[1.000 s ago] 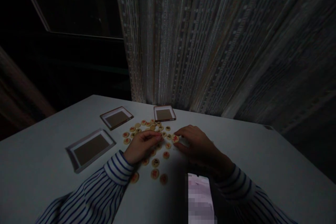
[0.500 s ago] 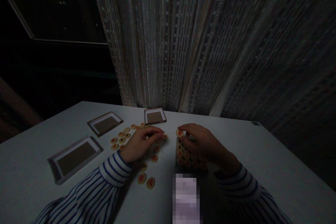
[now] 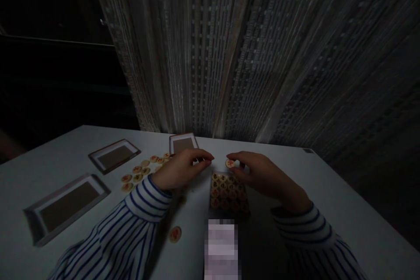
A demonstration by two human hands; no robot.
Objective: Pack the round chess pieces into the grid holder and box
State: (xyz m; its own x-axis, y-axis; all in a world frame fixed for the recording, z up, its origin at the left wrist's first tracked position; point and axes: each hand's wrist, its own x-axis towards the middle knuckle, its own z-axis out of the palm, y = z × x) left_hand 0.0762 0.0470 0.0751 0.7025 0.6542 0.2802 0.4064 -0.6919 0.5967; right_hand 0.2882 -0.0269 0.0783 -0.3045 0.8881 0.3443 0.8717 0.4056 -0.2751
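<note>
My right hand (image 3: pixel 262 175) pinches a round xiangqi piece (image 3: pixel 230 163) with a red character between thumb and fingers. That piece is held above the far edge of a box (image 3: pixel 210 208) filled with rows of xiangqi pieces (image 3: pixel 224 193), some marked red and some dark. My left hand (image 3: pixel 182 167) hovers left of the box, thumb and forefinger a little apart with nothing visible between them. Behind and left of it lie several loose pieces (image 3: pixel 137 169) on the table, partly covered by the hand. One red-marked piece (image 3: pixel 175 234) lies nearer to me, beside my left sleeve.
Two shallow brown-edged trays or lids (image 3: pixel 114 156) (image 3: pixel 183 143) lie at the back of the white table (image 3: pixel 278 245). A longer grey-edged one (image 3: pixel 67 208) is at the left. A pixelated patch hides the near middle. Behind the table hangs a string curtain (image 3: pixel 210 52).
The view has shifted, so the table things sit further left. My right hand, still holding the piece, has moved off to the right, uncovering more of the box. My left hand has come closer to the box.
</note>
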